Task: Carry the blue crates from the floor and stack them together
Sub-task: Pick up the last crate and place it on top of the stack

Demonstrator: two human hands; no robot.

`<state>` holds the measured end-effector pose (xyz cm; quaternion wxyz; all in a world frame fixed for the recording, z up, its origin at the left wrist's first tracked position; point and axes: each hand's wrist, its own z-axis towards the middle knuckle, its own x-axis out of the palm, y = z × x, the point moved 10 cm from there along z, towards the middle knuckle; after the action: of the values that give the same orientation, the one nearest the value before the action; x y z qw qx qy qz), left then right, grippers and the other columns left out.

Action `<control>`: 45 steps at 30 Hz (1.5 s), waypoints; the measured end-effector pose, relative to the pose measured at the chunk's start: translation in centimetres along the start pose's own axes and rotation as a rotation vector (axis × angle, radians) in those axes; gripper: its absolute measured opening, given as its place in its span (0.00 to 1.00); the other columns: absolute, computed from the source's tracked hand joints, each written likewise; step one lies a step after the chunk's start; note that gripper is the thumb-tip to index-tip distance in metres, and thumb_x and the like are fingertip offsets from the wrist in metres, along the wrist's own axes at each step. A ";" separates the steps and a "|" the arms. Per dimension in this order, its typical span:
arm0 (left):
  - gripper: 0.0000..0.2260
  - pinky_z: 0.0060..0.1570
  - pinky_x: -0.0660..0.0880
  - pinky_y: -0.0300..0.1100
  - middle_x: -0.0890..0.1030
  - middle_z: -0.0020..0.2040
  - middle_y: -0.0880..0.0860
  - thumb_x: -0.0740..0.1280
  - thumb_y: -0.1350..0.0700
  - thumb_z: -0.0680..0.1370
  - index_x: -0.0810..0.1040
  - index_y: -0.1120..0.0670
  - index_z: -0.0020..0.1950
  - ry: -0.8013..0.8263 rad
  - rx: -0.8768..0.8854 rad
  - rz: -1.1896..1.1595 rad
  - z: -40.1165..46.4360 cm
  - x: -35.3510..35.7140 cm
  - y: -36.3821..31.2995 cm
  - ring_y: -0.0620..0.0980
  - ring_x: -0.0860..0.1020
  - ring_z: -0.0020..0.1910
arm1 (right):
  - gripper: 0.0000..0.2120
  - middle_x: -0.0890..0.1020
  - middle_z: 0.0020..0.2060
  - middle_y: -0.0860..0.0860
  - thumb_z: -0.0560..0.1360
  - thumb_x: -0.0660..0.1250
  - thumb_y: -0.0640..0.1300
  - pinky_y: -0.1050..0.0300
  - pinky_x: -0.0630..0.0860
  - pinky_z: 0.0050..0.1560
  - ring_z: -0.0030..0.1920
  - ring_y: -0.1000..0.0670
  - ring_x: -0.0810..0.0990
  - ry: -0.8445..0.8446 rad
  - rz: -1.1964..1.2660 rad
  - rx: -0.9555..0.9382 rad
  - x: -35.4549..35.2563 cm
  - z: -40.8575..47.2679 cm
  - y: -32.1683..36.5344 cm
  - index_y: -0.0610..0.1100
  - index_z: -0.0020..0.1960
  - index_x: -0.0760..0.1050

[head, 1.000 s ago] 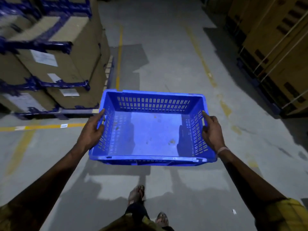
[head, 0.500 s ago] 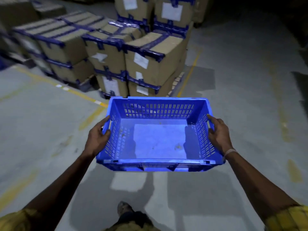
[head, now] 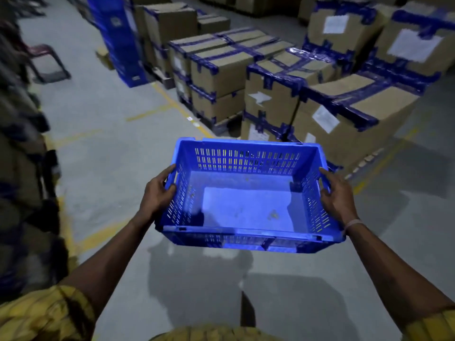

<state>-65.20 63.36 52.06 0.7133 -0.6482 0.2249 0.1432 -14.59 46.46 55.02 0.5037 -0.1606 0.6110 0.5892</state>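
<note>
An empty blue slotted crate (head: 248, 207) hangs in the air in front of me, level, above the grey floor. My left hand (head: 157, 195) grips its left side handle, fingers curled through the opening. My right hand (head: 338, 196) grips the right side handle the same way. A tall stack of blue crates (head: 118, 38) stands far off at the upper left, beside the cartons.
Pallets of brown cartons (head: 275, 77) bound with blue tape fill the upper right, just beyond the crate. Dark blurred goods (head: 22, 148) line the left edge. A dark stool (head: 46, 62) sits at the upper left. Yellow lines (head: 172, 104) mark the concrete floor between them.
The view has swung left while I carry the crate: the cartons moved to the right, and the stack of blue crates and the left-hand goods came into view. Both grips are unchanged.
</note>
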 end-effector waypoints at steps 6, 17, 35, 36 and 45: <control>0.25 0.43 0.80 0.41 0.85 0.55 0.49 0.65 0.60 0.78 0.73 0.38 0.71 -0.103 -0.029 0.061 6.1 -6.0 2.8 0.39 0.84 0.43 | 0.25 0.77 0.64 0.37 0.77 0.63 0.34 0.46 0.73 0.61 0.62 0.36 0.77 0.079 0.052 -0.066 7.0 10.5 6.5 0.43 0.73 0.71; 0.24 0.49 0.77 0.44 0.79 0.69 0.52 0.65 0.63 0.79 0.74 0.46 0.74 -0.283 -0.066 0.170 22.1 -11.8 7.3 0.51 0.82 0.55 | 0.25 0.78 0.58 0.34 0.73 0.64 0.29 0.49 0.70 0.61 0.59 0.35 0.77 0.191 0.115 -0.240 21.1 33.4 17.3 0.39 0.70 0.74; 0.23 0.60 0.79 0.54 0.76 0.71 0.53 0.66 0.63 0.79 0.76 0.48 0.72 -0.455 -0.189 0.143 49.3 -25.0 17.7 0.50 0.79 0.64 | 0.26 0.79 0.59 0.35 0.72 0.66 0.28 0.49 0.70 0.62 0.60 0.35 0.77 0.320 0.138 -0.435 42.4 64.7 39.8 0.39 0.69 0.76; 0.23 0.60 0.79 0.52 0.76 0.70 0.53 0.66 0.62 0.79 0.76 0.47 0.72 -0.455 -0.184 0.138 51.4 -26.1 18.9 0.48 0.78 0.63 | 0.26 0.79 0.60 0.35 0.72 0.66 0.28 0.50 0.70 0.63 0.61 0.36 0.77 0.326 0.142 -0.431 44.2 66.1 41.1 0.40 0.69 0.75; 0.21 0.51 0.82 0.55 0.77 0.68 0.52 0.65 0.63 0.80 0.77 0.50 0.72 -0.404 -0.203 0.142 71.3 -37.2 24.0 0.53 0.83 0.52 | 0.26 0.77 0.63 0.39 0.75 0.65 0.34 0.46 0.72 0.63 0.62 0.37 0.76 0.343 0.108 -0.356 55.8 79.4 53.4 0.45 0.73 0.72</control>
<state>-99.43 139.99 54.42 0.6631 -0.6572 0.1070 0.3420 -47.53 152.17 55.99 0.3241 -0.3116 0.5819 0.6777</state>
